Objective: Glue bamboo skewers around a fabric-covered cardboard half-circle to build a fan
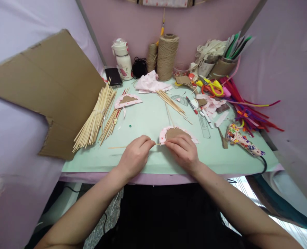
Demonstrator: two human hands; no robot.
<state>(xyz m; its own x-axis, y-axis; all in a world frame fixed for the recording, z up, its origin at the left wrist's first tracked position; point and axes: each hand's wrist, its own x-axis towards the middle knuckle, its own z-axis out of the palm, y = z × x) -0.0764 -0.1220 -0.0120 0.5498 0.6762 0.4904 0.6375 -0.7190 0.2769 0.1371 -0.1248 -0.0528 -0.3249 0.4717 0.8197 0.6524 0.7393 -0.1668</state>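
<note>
My left hand (136,155) pinches a thin bamboo skewer (117,147) that lies level across the mint green mat (143,121), its tip pointing right toward a half-round cardboard piece (175,132) edged with pink floral fabric. My right hand (183,150) presses down on the near edge of that piece, fingers curled over it. Another skewer sticks out from the top of the piece. A second fabric-edged half-round (127,100) lies further back on the left.
A big bundle of skewers (96,117) and a smaller one (111,121) lie left, loose skewers (170,102) centre. Cardboard sheet (46,83) leans left. Twine spools (166,57), bottle (123,58), phone (113,76), scissors (213,87), ruler (204,125), pipe cleaners (246,107), glue gun (243,141).
</note>
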